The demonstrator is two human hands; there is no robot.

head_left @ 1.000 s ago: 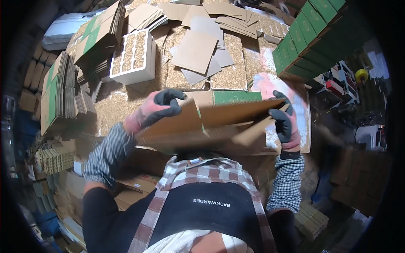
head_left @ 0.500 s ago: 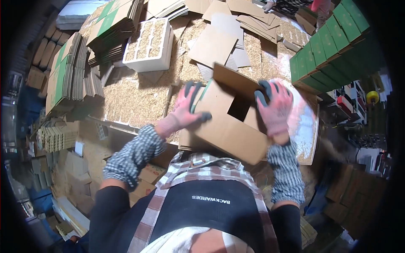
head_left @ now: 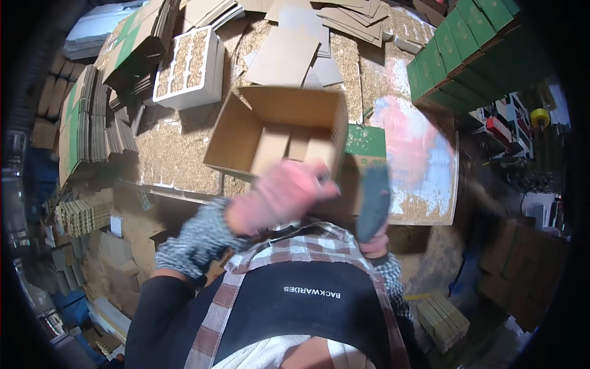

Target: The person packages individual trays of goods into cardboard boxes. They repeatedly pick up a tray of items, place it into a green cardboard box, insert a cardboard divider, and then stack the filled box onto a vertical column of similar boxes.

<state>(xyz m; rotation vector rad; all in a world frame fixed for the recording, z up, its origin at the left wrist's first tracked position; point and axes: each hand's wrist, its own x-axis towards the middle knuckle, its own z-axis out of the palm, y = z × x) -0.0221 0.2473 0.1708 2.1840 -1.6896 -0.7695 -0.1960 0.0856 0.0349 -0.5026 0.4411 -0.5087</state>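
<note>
Pink-grey gloves (head_left: 270,194) and checked sleeves (head_left: 195,238) accompany black and plaid clothing (head_left: 258,310).

Packing workshop: stacked flattened cartons (head_left: 89,126), green boxes (head_left: 453,54).

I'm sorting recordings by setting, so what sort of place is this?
Probably a packing workshop: an open, empty brown cardboard box in front of the person, upright flattened brown cardboard cartons with a green band at the left, and a row of green rectangular cardboard boxes at the right.
</note>
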